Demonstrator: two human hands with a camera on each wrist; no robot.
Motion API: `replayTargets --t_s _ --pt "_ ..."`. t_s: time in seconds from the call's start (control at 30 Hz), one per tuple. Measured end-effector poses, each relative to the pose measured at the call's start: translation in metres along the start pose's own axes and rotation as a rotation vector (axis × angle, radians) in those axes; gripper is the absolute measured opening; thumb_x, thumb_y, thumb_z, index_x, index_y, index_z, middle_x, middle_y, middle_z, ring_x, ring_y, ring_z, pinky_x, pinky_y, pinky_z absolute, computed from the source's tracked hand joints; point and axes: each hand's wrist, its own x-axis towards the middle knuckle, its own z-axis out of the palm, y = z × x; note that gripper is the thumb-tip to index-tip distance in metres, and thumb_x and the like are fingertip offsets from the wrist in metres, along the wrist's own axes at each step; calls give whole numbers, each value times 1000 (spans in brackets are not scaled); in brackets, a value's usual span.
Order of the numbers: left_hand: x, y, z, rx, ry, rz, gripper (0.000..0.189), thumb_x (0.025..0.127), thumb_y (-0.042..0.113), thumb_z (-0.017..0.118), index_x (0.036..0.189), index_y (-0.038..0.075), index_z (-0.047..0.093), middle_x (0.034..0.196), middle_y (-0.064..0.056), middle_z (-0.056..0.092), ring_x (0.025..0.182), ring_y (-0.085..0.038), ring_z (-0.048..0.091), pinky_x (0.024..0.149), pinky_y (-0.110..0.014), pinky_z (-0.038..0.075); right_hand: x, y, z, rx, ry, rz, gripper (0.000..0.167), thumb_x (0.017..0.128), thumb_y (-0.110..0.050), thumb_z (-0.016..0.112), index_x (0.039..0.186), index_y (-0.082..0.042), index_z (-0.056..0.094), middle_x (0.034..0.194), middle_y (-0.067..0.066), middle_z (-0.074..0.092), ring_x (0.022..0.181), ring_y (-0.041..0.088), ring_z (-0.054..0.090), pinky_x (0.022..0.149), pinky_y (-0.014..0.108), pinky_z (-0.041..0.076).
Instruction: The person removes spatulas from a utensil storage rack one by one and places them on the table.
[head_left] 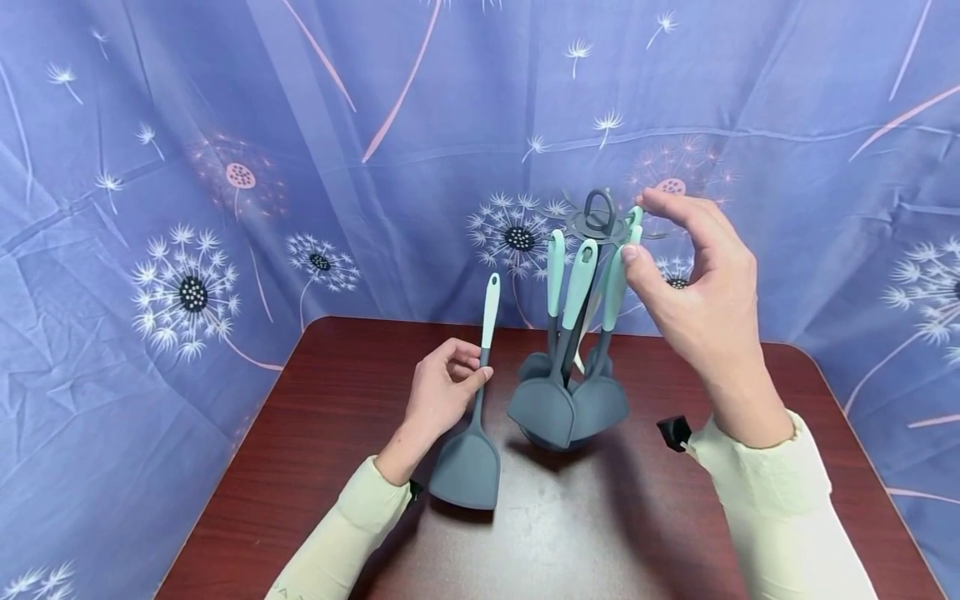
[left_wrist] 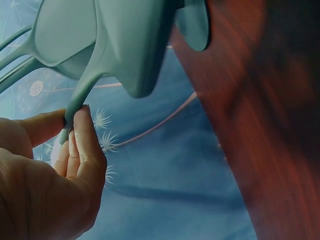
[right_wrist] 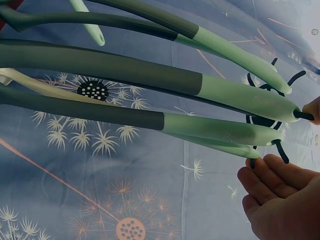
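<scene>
1 turner was off the stand, its stem clamped between the thumb and fingers of the left hand, its blade below that hand. At least 4 other utensils hung on the stand, right of the left hand and lower left of the right hand. By that count, most of the set seemed to be up and just 1 piece was off. Overlap blurred the tally: the right wrist view suggested 5 hanging green handles. The right hand's thumb and fingertips stood apart around the stand's top; I could not tell whether they gripped it. Under the 2 hands was 1 table; beyond them hung dandelion-patterned cloth.
</scene>
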Motion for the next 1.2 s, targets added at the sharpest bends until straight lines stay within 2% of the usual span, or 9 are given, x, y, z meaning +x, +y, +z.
replayTargets --t_s 0.6,0.9,1.2 --pt "-5 -18 6 -25 -71 -107 23 88 7 86 107 11 73 91 -3 71 71 -14 70 61 -32 62 0 -8 0 -7 -5 4 45 88 -3 72 133 0 72 127 18 71 124 14 61 113 28 44" --pt "-5 -23 10 -8 -100 -151 21 89 9 86 105 11 72 91 -3 71 73 -16 69 63 -33 63 1 -2 -1 -24 -1 5 45 88 -3 72 133 -1 72 128 17 71 124 14 61 113 27 43" --pt "-4 -31 13 2 -124 -181 20 90 10 85 105 10 71 92 -4 70 74 -16 70 63 -34 64 0 -7 0 -38 -4 5 44 88 -5 72 133 -1 73 127 18 71 124 13 61 112 27 43"
